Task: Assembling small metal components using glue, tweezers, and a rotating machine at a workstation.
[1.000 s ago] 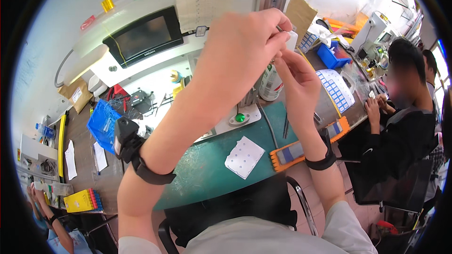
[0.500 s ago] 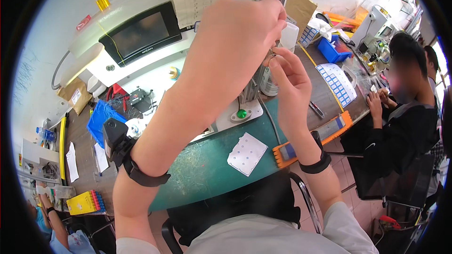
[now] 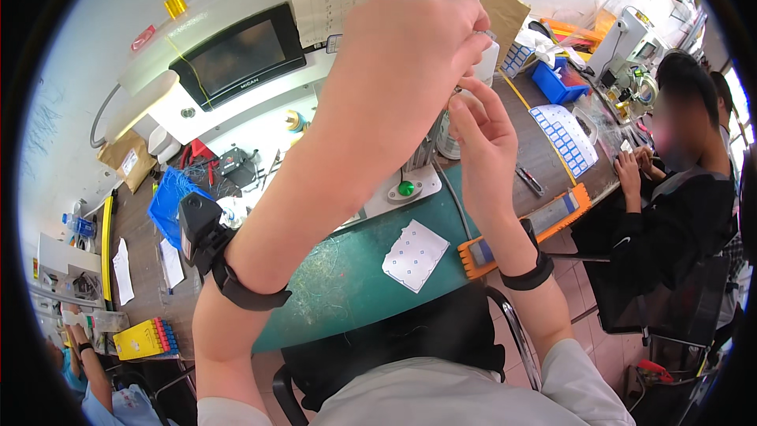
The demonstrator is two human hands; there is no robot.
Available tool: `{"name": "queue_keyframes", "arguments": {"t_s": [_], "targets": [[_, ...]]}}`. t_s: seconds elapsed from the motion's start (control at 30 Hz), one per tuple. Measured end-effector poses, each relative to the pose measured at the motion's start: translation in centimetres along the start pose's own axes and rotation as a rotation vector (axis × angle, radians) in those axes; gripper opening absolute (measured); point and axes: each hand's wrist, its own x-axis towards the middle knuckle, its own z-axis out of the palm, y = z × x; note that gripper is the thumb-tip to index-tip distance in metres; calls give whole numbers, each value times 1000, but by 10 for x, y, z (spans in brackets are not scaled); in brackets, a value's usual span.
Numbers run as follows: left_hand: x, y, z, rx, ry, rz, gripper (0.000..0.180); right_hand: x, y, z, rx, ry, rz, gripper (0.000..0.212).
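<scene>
Raised in front of the machine's upright column, my left hand (image 3: 418,39) is closed with its fingers curled; whatever its fingertips hold is hidden behind the hand. Just below and to the right, my right hand (image 3: 485,122) pinches thumb and forefinger at a small metal part (image 3: 456,90), too small to name exactly. The fingertips of both hands are close together. Beneath them stands the white machine base with a green button (image 3: 406,188). A white paper sheet with small blue squares (image 3: 415,255) lies on the green mat (image 3: 331,300).
Behind my left arm is a machine screen (image 3: 236,55). A blue tray of threads (image 3: 175,203) sits at left. An orange-edged bar (image 3: 524,231) and pliers-like tool (image 3: 530,180) lie right. A co-worker in black (image 3: 670,205) sits at right; a blue bin (image 3: 558,83) stands beyond.
My hands stay together at nearly the same spot. My left forearm has shifted slightly right, and my right fingertips have moved a little farther behind my left hand.
</scene>
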Motion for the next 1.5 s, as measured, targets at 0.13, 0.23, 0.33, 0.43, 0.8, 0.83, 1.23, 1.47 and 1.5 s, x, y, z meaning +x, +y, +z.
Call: {"name": "queue_keyframes", "arguments": {"t_s": [0.13,0.23,0.33,0.43,0.8,0.83,1.23,1.47,1.5], "targets": [[1,0,2,296,-15,118,12,0,-4,1,10,14,-6,33],[-4,-7,-2,441,-11,199,12,0,3,7,48,-17,10,33],[-13,9,-25,551,-158,49,28,0,3,8,52,-24,13,33],[-48,49,-57,3,-203,-388,29,-7,-10,2,-18,81,57,32],[-295,65,-122,-539,-377,-1340,10,-73,-7,38,176,-46,350,32],[-299,61,-120,-544,-371,-1342,10,-68,-18,51,358,8,425,35],[-268,33,-98,-547,-505,-846,52,-49,49,12,20,358,28,21],[-228,47,-122,-1579,367,-431,82,-65,35,54,245,361,278,14],[-218,40,-130,-1577,375,-434,82,-74,21,71,113,350,188,16]]}}
